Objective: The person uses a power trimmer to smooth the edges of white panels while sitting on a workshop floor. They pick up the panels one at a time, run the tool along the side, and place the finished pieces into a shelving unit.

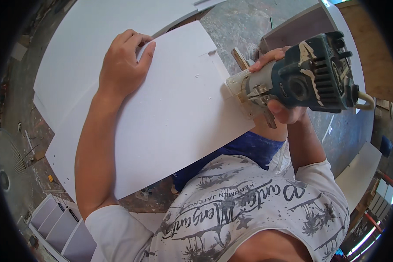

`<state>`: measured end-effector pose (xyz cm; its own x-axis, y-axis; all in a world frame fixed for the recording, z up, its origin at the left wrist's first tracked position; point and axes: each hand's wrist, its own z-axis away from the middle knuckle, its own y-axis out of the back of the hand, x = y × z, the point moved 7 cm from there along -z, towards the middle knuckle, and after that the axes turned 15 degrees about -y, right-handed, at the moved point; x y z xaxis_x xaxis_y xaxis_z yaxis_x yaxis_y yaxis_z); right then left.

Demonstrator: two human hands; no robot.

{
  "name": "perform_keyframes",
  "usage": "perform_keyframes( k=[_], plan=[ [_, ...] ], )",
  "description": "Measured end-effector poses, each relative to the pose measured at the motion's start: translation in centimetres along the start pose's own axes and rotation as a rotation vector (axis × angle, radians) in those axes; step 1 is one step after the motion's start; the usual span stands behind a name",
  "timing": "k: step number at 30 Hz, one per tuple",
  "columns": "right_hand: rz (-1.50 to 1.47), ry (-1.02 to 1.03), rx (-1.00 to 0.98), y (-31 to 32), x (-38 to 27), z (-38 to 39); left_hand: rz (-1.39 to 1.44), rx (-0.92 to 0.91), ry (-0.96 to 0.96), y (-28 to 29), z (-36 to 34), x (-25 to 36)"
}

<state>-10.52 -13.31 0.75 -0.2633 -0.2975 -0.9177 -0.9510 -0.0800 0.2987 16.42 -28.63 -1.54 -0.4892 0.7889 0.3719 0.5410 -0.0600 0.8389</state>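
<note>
A white board (170,118) lies in front of me, tilted across my lap. My left hand (124,65) grips its far edge, fingers curled over the edge and thumb on top. At the board's right edge, my right hand (288,112) is closed round a dark green and grey trim router (310,72). The router lies on its side, its clear base plate (238,85) against that edge. The cutter is hidden from view. A small notch (212,53) shows in the right edge near the far corner, and a few white chips (197,76) are scattered on the surface.
Beneath and beyond the board is a larger white panel (87,26). An open white box (299,26) stands at the far right beside a plywood sheet (375,48). The router's cord (367,101) bends off rightward. At left are a fan (6,174) and a compartmented white unit (70,231).
</note>
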Motion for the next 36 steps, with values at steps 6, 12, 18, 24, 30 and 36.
perform_keyframes(
  k=[6, 12, 18, 24, 30, 36],
  plan=[
    [0.030, -0.048, -0.032, -1.1, 0.0, 0.4, -0.012, 0.011, -0.003, 0.2, 0.3, -0.3],
    [-0.006, -0.050, -0.004, -0.8, 0.2, 0.3, 0.012, 0.013, -0.013, -0.2, 0.4, -0.4],
    [0.007, -0.032, 0.009, -0.5, 0.8, -0.6, 0.012, 0.022, -0.032, -0.2, 0.4, -0.5],
    [0.015, -0.015, 0.060, -0.3, 1.2, -1.7, 0.012, 0.035, -0.086, -0.1, 0.5, -0.3],
    [-0.011, 0.046, 0.128, 2.1, 0.1, -2.7, 0.018, 0.025, -0.058, 0.1, 0.3, -0.2],
    [-0.145, 0.090, 0.127, 5.6, 0.2, -2.5, 0.005, -0.017, -0.023, 0.2, -0.2, 0.4]
  ],
)
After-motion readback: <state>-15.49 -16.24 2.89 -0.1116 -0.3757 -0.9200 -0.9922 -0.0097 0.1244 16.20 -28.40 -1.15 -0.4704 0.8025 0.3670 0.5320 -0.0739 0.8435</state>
